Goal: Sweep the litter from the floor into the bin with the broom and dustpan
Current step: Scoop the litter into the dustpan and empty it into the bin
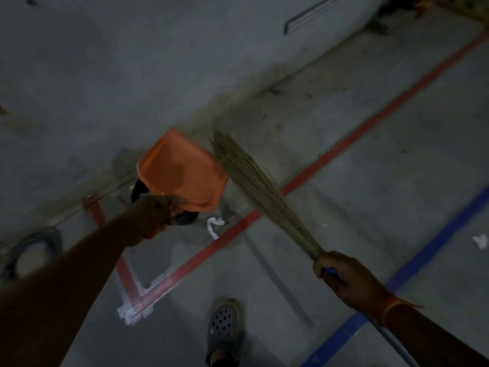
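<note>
My left hand [158,211] grips the handle of an orange dustpan [182,170], held up in the air and tilted over a dark round bin [139,190] that it mostly hides. In my right hand [346,276] is a straw broom [254,186], its bristles raised and pointing up-left beside the dustpan. A crumpled white piece of litter [214,225] lies on the floor just right of the bin, near the red line. Another white scrap [480,241] lies at the far right.
A grey wall [132,62] runs along the upper left. Red [317,165] and blue [412,274] lines cross the concrete floor. A coiled cable [29,250] lies at the left. My sandalled foot [225,327] is at the bottom centre. Dark clutter [397,11] sits top right.
</note>
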Demonstrator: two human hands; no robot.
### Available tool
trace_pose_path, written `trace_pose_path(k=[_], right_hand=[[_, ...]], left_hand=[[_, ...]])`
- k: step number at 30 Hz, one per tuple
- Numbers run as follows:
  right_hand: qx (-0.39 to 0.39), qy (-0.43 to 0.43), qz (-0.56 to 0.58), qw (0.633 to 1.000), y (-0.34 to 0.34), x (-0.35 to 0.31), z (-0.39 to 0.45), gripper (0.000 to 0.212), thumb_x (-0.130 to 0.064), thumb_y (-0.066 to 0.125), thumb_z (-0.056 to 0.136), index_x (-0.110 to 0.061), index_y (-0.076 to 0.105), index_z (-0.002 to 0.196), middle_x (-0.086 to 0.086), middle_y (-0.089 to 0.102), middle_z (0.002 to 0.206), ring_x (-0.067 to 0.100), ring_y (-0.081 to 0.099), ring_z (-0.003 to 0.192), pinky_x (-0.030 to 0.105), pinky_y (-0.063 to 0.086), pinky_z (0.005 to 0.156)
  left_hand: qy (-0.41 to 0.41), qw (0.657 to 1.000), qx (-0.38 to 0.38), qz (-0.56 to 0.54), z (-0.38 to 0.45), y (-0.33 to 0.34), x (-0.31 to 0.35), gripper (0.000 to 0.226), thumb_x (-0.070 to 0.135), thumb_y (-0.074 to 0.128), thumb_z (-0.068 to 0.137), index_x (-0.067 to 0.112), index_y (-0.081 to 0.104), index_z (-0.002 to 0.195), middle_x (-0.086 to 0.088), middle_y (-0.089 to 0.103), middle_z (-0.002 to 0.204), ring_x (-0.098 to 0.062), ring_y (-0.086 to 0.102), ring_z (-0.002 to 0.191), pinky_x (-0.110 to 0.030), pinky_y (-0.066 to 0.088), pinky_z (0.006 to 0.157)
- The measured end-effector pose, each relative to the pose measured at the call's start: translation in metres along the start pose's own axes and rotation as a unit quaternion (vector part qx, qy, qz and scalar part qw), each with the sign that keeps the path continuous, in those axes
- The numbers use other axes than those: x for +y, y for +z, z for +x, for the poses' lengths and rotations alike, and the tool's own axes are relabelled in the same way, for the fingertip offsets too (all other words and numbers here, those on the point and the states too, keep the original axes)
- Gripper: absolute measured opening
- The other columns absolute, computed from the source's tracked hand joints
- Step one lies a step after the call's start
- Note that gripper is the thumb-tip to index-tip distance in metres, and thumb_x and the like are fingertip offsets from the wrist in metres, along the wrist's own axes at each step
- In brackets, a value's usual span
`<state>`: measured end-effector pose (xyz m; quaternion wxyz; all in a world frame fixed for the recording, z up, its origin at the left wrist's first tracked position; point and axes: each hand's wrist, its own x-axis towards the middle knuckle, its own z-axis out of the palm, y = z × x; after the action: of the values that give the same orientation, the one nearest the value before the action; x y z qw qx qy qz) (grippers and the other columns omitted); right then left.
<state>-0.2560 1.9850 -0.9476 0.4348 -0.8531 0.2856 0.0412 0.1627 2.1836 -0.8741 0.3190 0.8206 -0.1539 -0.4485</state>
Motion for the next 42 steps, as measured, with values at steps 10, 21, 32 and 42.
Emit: trace_pose_path(k=[10,21,32,42], right_hand=[[0.138,0.165,0.027,0.976,-0.039,0.133,-0.199,0.029,-0.012,0.057,0.086,-0.041,0.053,0.085,-0.012,0.056,0.086,0.005,0.058,0.076,0.027,0.049,0.07],[0.274,0.313,0.052,0.908,-0.072,0.294,-0.402,0.036,-0.002,0.07,0.08,-0.035,0.056,0.081,-0.009,0.059,0.081,0.005,0.058,0.071,0.009,0.04,0.059],[0.243,0.4,0.074,0.881,-0.105,0.4,-0.467,0.03,-0.01,0.062,0.088,-0.036,0.05,0.079,-0.004,0.056,0.076,0.007,0.051,0.058,0.02,0.038,0.053],[0.206,0.467,0.197,0.837,-0.118,0.456,-0.378,0.025,-0.01,0.05,0.088,-0.031,0.058,0.077,-0.005,0.052,0.066,0.015,0.049,0.052,0.025,0.04,0.049]], left_hand=[[0.096,0.973,-0.201,0.063,0.008,0.259,0.099,0.039,-0.012,0.05,0.096,0.016,0.069,0.117,-0.012,0.068,0.113,-0.006,0.062,0.063,-0.014,0.044,0.05],[0.128,0.934,-0.31,0.124,-0.043,0.563,0.154,0.041,-0.012,0.05,0.095,0.016,0.069,0.118,-0.003,0.068,0.109,-0.006,0.063,0.066,-0.017,0.044,0.055],[0.096,0.937,-0.317,0.112,-0.069,0.716,0.148,0.044,-0.012,0.048,0.095,0.021,0.071,0.113,-0.006,0.069,0.113,-0.008,0.063,0.067,-0.02,0.044,0.057],[0.086,0.953,-0.274,0.099,-0.02,0.716,0.133,0.046,-0.012,0.046,0.096,0.023,0.071,0.11,-0.005,0.068,0.112,-0.012,0.061,0.071,-0.019,0.046,0.057]])
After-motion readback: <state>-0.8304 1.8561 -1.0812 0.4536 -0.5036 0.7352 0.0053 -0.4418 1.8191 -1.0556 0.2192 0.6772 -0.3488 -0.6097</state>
